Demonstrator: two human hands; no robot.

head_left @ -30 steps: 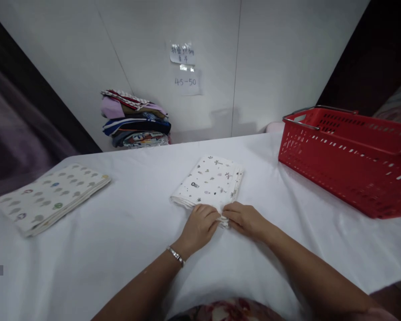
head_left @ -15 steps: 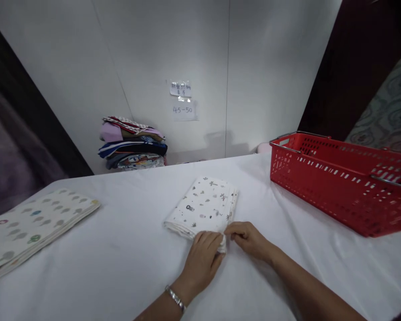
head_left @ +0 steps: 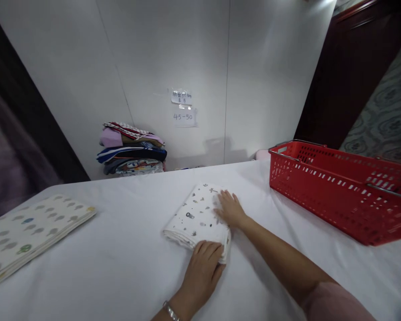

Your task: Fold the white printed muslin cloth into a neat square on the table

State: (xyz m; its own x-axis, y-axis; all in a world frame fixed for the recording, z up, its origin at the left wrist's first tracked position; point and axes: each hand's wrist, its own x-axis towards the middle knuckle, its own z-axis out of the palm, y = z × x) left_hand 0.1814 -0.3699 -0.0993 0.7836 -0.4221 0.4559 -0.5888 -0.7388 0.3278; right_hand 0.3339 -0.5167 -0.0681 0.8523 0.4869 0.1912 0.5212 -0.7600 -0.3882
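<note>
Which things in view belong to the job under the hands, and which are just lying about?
In the job:
printed cloth, folded
left hand, at its near edge
right hand, fingers spread over its right side
white tablecloth beneath

Apparently lying about, touched by neither hand:
other folded cloth, at left
red basket, at right
fabric stack, behind
paper notes

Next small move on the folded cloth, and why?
Probably draw the right hand across the folded cloth to smooth it, leaving the left hand at the near right corner. The right hand's fingers lie spread on the cloth's right side, and the layers along the near edge look a little uneven.
</note>
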